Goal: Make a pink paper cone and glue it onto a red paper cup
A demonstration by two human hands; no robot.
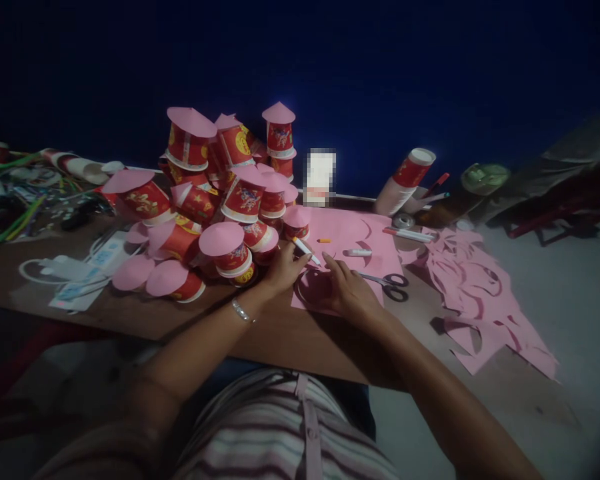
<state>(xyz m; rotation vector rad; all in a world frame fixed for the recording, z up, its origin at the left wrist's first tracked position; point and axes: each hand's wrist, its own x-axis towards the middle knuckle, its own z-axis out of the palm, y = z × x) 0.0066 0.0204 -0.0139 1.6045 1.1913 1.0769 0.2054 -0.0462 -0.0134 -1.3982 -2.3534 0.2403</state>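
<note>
My left hand [286, 268] is closed around a white marker [306, 251] with an orange end, tilted over pink paper. Close to its lower end, my right hand [353, 288] has its fingers stretched out and apart, low over the paper. A round outline [311, 288] lies beside my right fingers, partly covered; whether it is drawn or an object I cannot tell. On the pink sheet [347, 223] are a small orange cap [323, 241] and a short white stick [358, 253]. Dark-handled scissors [396, 287] lie right of my right hand.
Several red paper cups with pink cone tops [222, 241] are piled left of my hands. Pink paper scraps [485, 287] cover the right side. Stacked cups [413, 170] lean at the back. A white power strip [87, 267] and tangled cords [17, 193] lie left.
</note>
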